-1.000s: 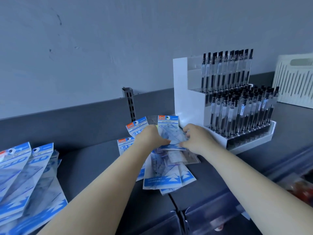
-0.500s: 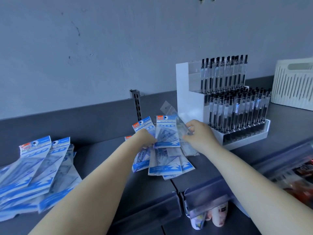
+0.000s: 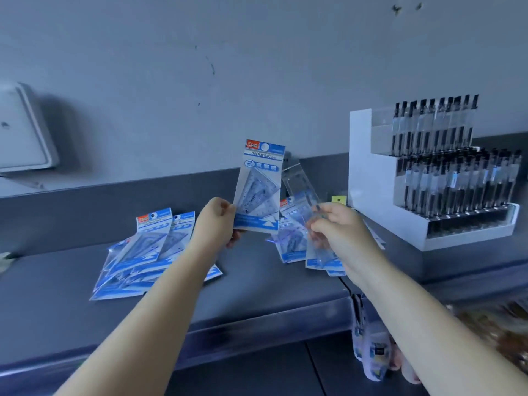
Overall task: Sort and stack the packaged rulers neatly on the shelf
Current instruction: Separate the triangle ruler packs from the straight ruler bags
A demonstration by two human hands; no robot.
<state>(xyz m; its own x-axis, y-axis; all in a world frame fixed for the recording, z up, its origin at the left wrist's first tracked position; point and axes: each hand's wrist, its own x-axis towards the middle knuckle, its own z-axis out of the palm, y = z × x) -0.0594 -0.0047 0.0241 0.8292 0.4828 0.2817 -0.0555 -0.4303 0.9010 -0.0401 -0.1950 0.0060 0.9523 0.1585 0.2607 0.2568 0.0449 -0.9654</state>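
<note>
Two hands hold packs above the shelf [image 3: 257,284]. Left hand [image 3: 215,221] pinches an upright ruler pack [image 3: 258,190], long side up and down. Big pile [image 3: 140,258] lies left, nearer it. Right hand [image 3: 334,227] grips a clear pack [image 3: 303,187].

Two hands [image 3: 217,221], two ruler-pack piles [image 3: 137,252], one pen rack [image 3: 371,178].

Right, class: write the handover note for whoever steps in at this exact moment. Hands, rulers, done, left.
Left hand: holds a blue GEOMETRIC pack upright by its lower left corner.
Right hand: grips a clear pack, lifted off the shelf.
Left pile: blue packs fanned out, not squared.
Right pile: mixed packs, beside the pen display.
Done: some blue packs on the left.
Left: place both held packs, sort the right pile, square the stacks.
</note>
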